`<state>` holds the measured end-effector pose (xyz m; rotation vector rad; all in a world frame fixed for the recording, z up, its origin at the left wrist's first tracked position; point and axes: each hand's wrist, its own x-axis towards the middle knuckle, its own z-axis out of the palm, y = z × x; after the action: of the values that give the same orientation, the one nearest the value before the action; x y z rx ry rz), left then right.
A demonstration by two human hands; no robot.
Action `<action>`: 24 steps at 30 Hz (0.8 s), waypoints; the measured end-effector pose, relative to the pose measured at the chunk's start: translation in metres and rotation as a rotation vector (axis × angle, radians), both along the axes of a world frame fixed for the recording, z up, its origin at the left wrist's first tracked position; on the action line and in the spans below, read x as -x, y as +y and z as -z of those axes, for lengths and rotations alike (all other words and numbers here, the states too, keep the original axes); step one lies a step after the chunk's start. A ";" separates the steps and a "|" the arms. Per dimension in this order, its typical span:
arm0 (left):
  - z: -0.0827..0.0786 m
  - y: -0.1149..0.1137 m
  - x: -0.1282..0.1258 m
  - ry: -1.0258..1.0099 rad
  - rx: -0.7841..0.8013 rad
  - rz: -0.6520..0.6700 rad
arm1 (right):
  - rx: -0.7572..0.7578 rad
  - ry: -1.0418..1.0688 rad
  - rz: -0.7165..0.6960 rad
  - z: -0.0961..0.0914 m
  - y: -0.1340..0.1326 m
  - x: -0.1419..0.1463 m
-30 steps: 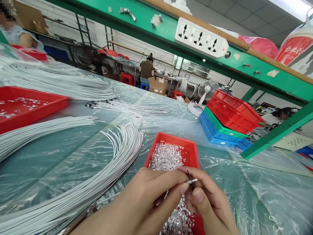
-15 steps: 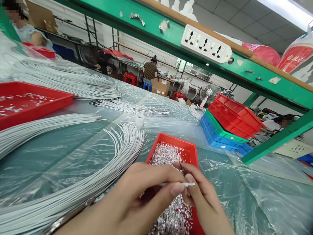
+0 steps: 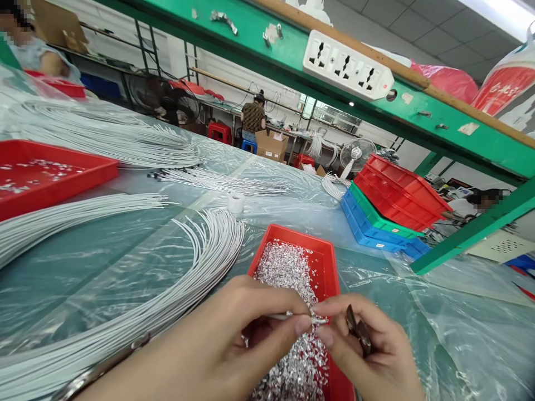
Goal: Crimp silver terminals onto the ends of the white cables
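My left hand (image 3: pixel 234 340) pinches the end of a thin white wire (image 3: pixel 288 318) between thumb and forefinger, low in the middle of the view. My right hand (image 3: pixel 368 351) meets it fingertip to fingertip at the wire's tip and also holds a small dark tool (image 3: pixel 358 333) against its palm. Both hands hover over a red tray (image 3: pixel 326 262) heaped with tiny silver metal terminals (image 3: pixel 288 273). A large fan of white wires (image 3: pixel 200 256) lies just left of the tray.
Clear plastic sheeting covers the green table (image 3: pixel 418 301). Another red tray (image 3: pixel 54 178) sits at the left with more wire bundles (image 3: pixel 104 139). Stacked red, green and blue trays (image 3: pixel 388 206) stand at the right. A tape roll (image 3: pixel 236 202) lies mid-table. A green shelf with a power strip (image 3: pixel 346 64) hangs overhead. Other people work in the background.
The dark tool has gone from upright at my fingertips to lying in my right palm. My fingertips now meet at the wire's tip, slightly lower over the tray.
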<state>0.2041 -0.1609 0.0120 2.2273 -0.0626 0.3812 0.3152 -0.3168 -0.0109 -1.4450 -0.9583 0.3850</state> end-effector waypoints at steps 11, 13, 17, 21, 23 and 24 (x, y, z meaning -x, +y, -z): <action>0.013 -0.002 -0.001 0.119 0.010 -0.011 | 0.082 -0.500 0.008 -0.004 -0.010 -0.015; 0.013 -0.002 -0.002 0.146 0.028 0.002 | 0.072 -0.553 0.020 -0.003 -0.010 -0.016; 0.014 -0.002 -0.003 0.217 0.058 0.052 | 0.116 -0.639 0.029 -0.003 -0.013 -0.017; 0.016 -0.004 -0.004 0.242 0.045 0.071 | 0.194 -0.745 -0.001 -0.005 -0.017 -0.018; 0.016 -0.005 -0.006 0.255 0.029 0.074 | 0.241 -0.788 -0.025 -0.005 -0.020 -0.018; 0.016 -0.005 -0.007 0.263 0.026 0.078 | 0.266 -0.804 -0.032 -0.005 -0.021 -0.018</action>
<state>0.2110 -0.1660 -0.0037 2.2228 -0.0041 0.0447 0.3333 -0.3383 -0.0055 -1.8739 -1.6128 -0.0764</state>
